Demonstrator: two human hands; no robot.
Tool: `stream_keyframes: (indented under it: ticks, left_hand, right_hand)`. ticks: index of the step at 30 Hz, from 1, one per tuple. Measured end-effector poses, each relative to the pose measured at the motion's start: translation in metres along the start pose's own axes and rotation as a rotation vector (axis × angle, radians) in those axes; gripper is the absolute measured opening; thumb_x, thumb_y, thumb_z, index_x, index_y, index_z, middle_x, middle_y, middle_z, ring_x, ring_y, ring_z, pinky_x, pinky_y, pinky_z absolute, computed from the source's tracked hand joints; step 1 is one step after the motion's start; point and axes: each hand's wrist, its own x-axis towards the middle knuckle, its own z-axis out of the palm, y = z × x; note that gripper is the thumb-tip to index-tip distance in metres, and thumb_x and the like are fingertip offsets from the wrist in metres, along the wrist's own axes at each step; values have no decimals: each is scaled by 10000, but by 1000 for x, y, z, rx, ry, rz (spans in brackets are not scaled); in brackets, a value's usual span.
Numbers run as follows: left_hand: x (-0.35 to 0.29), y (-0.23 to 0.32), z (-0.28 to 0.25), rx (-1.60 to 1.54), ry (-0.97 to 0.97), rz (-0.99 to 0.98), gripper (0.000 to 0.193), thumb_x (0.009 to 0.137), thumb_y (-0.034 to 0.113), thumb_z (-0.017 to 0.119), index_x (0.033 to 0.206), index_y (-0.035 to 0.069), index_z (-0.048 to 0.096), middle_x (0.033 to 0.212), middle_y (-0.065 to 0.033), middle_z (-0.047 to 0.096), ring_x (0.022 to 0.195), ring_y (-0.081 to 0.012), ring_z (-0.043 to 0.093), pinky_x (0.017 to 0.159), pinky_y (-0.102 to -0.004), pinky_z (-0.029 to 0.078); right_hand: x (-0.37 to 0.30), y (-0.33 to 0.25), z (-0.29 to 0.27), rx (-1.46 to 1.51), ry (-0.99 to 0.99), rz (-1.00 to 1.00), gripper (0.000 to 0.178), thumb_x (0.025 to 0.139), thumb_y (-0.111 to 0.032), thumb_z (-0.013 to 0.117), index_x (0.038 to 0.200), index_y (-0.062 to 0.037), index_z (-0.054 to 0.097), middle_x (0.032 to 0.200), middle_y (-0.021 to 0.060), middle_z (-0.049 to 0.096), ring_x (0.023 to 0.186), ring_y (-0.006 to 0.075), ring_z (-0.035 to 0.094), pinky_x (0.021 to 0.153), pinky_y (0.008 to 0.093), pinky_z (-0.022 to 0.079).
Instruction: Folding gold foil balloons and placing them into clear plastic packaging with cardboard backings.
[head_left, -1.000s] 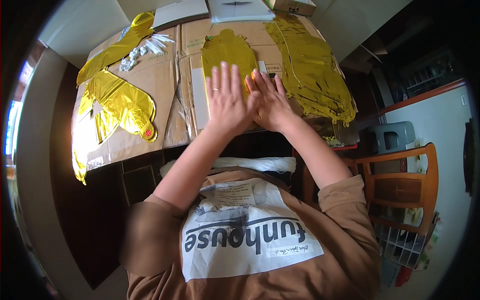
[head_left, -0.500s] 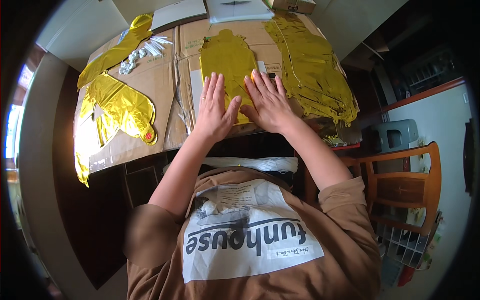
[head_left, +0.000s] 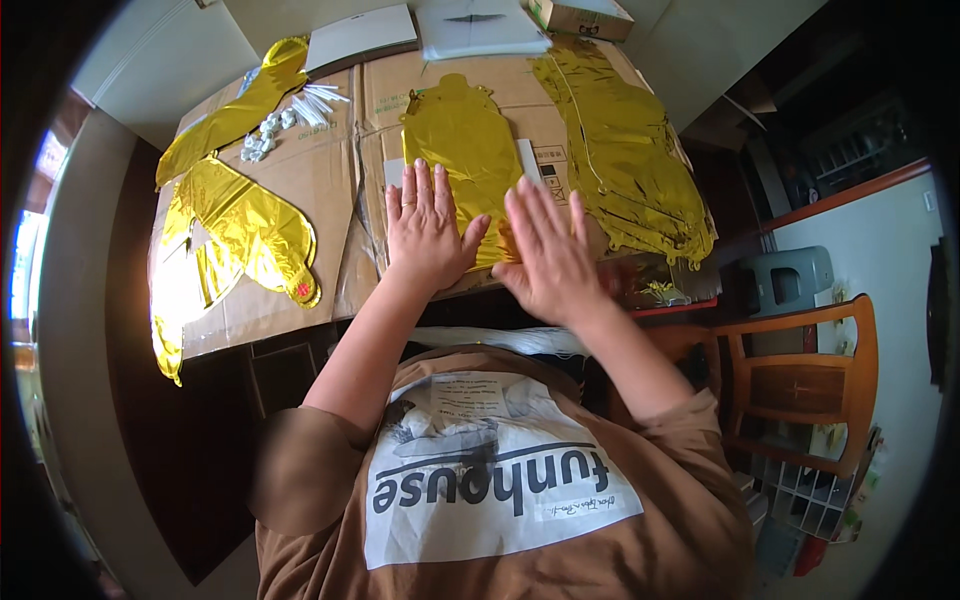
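Observation:
A flat, uninflated gold foil balloon lies in front of me on a pale sheet over the cardboard. My left hand rests palm down on its near left part, fingers stretched out, with a ring on one finger. Beside its near right edge is my right hand, fingers straight and slightly blurred. It looks a little raised; whether it touches the foil I cannot tell. Neither hand grasps anything. To the right lies a pile of flat gold foil balloons.
Shiny gold foil spreads at the left, its tip over the edge. Near it are white sticks and small white pieces. A white flat box, a clear plastic sheet and a carton line the back. A wooden chair stands right.
My right hand has drawn back toward me and slightly right, apparently lifting from the foil. My left hand has slid a little nearer, still flat. More of the balloon shows now.

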Motion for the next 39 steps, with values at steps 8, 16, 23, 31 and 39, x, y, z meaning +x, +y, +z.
stream_keyframes:
  ticks: [8,16,23,31,39]
  left_hand:
    - [-1,0,2,-39,53,18,902,963,594,485,1544,-62,274,1601,-305,272,1521,-420,215,1227,-546,127]
    - [15,-2,-28,-103,103,56,912,945,600,537,1547,-37,287,1592,-294,296,1511,-434,227,1219,-564,143]
    - [42,30,-22,-154,-76,554,455,951,313,622,1350,96,592,1402,-122,552,1350,-318,475,1129,-485,357]
    - [140,-24,3,-270,-10,620,366,968,231,612,1317,124,640,1334,-141,621,1271,-337,555,1070,-442,439]
    - [64,-10,-32,-189,257,284,565,963,319,623,1432,24,512,1545,-215,421,1475,-388,327,1205,-525,264]
  right_hand:
    - [-48,-38,15,90,-150,61,907,849,-495,700,1574,-104,321,1633,273,191,1506,434,217,1226,567,151]
    - [-46,-38,11,116,-149,103,850,840,-472,718,1555,-165,375,1614,308,198,1492,487,200,1219,578,158]
    - [-44,-34,16,143,-152,97,867,810,-409,765,1543,-136,392,1597,321,208,1479,496,207,1206,596,167]
    - [-41,-36,12,111,-185,101,868,829,-399,753,1564,-162,357,1615,312,183,1492,493,193,1207,588,183]
    - [-39,-34,7,115,-189,103,872,827,-371,750,1570,-156,348,1597,312,224,1472,500,225,1190,606,206]
